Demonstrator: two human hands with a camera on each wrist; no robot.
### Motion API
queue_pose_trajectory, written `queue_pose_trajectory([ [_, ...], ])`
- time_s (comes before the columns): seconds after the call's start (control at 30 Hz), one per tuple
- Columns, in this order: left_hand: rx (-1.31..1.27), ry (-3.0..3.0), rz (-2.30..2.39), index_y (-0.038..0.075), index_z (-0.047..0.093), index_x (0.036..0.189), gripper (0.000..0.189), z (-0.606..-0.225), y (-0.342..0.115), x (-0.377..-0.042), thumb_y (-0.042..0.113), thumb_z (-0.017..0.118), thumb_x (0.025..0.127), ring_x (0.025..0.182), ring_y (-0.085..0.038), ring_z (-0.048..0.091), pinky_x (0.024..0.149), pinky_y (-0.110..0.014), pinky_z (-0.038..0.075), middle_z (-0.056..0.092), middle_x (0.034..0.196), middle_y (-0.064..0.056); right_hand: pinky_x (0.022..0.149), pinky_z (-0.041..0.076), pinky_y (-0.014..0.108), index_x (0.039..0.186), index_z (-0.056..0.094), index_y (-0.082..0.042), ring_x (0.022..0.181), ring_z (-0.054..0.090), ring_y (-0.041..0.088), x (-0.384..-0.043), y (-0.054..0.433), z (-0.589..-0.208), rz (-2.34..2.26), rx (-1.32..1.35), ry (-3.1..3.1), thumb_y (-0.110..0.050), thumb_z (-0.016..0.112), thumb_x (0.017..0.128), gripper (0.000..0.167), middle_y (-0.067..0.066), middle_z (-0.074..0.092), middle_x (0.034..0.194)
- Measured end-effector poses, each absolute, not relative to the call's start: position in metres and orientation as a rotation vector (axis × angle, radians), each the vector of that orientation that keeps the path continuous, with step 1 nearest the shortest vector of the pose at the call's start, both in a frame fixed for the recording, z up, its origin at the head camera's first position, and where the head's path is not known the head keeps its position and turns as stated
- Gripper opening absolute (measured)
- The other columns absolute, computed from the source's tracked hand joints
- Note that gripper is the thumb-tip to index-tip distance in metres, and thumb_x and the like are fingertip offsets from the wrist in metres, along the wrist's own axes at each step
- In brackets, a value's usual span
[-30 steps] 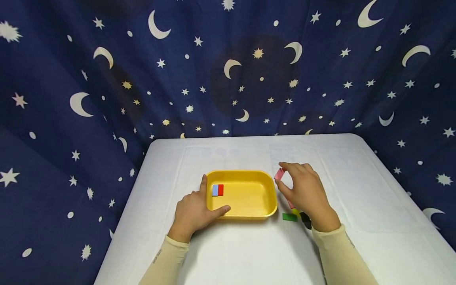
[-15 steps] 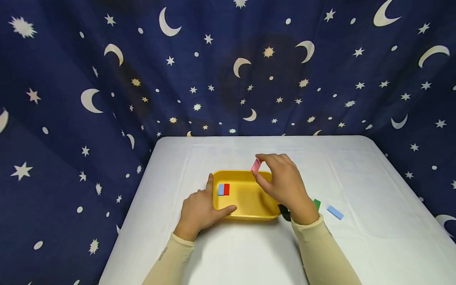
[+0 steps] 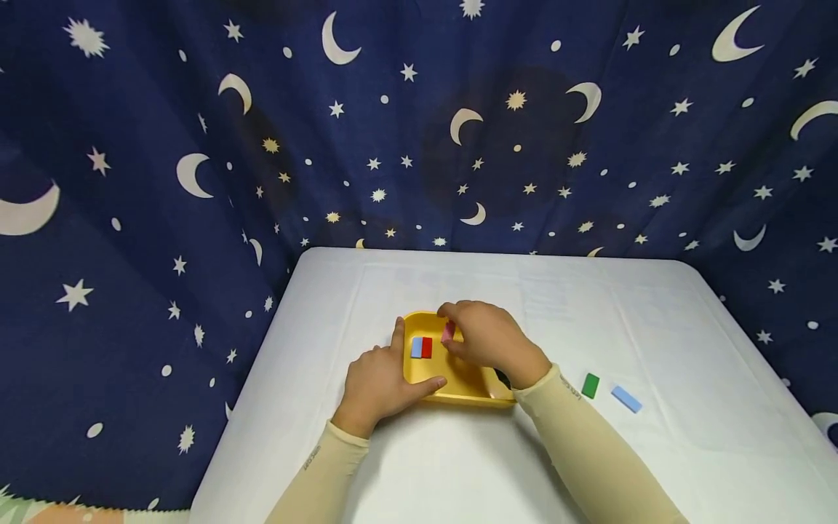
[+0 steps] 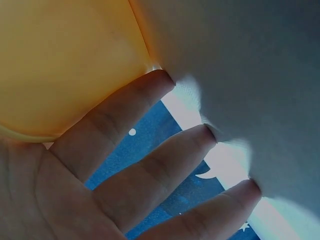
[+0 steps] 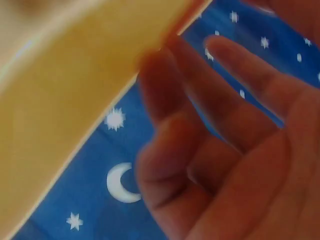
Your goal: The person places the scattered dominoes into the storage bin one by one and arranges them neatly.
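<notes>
In the head view my right hand [image 3: 487, 338] is over the yellow tray [image 3: 452, 375], pinching a pink block [image 3: 448, 332] between thumb and fingertips. The block is close above the tray floor, near the far rim. A light blue block [image 3: 416, 348] and a red block [image 3: 427, 348] lie side by side against the tray's left part. My left hand [image 3: 376, 384] braces the tray's near left corner, index finger along the left side and thumb across the near rim. Straight fingers [image 4: 155, 175] show in the left wrist view beside the tray wall [image 4: 65, 65].
To the right of the right sleeve [image 3: 583, 429], a green block [image 3: 590, 386] and another light blue block [image 3: 626, 399] lie on the white table [image 3: 458, 466]. The forearm hides the table beside the tray's right end. A dark starry curtain [image 3: 406, 131] stands behind the table.
My right hand has carried the pink block leftward from beside the tray's right end to over its inside, and lowered it. The left hand stays at the tray's corner; the head view has shifted slightly.
</notes>
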State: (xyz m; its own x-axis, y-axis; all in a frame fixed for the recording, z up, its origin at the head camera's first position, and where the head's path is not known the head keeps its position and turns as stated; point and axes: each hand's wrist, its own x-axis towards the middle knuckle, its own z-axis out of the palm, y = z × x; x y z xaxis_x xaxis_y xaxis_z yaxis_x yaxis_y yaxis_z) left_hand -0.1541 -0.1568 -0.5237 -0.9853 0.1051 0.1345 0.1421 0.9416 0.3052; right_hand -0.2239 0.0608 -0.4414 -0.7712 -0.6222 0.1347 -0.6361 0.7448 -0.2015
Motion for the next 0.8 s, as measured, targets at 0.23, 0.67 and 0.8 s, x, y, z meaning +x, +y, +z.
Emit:
queue_pose_trajectory([
  [0.23,-0.178,-2.998,-0.491,0.005,0.026,0.167,0.136,-0.519,-0.156,-0.152,0.099,0.055,0.073,0.057,-0.02,0.055,0.045,-0.036,0.042,0.057,0.067,-0.004,0.063,0.05,0.034,0.125,0.073,-0.016,0.069,0.056,0.012,-0.238,0.043,-0.456,0.195,1.095,-3.026,-0.02,0.08,0.085,0.041,-0.015,0.06,0.077],
  [0.67,-0.184,-2.983,-0.445,0.005,0.026,0.167,0.139,-0.52,-0.156,-0.151,0.103,0.048,0.07,0.055,-0.02,0.055,0.044,-0.036,0.041,0.057,0.067,-0.005,0.059,0.047,0.036,0.115,0.073,-0.018,0.064,0.055,0.018,-0.243,0.032,-0.477,0.132,1.07,-3.068,-0.022,0.088,0.082,0.037,-0.008,0.057,0.068],
  [0.8,-0.187,-2.98,-0.436,0.005,0.027,0.167,0.139,-0.521,-0.156,-0.152,0.103,0.048,0.07,0.056,-0.02,0.055,0.044,-0.036,0.042,0.057,0.067,-0.005,0.059,0.047,0.035,0.115,0.072,-0.018,0.063,0.055,0.018,-0.243,0.032,-0.478,0.117,1.071,-3.055,-0.024,0.09,0.08,0.039,-0.007,0.056,0.067],
])
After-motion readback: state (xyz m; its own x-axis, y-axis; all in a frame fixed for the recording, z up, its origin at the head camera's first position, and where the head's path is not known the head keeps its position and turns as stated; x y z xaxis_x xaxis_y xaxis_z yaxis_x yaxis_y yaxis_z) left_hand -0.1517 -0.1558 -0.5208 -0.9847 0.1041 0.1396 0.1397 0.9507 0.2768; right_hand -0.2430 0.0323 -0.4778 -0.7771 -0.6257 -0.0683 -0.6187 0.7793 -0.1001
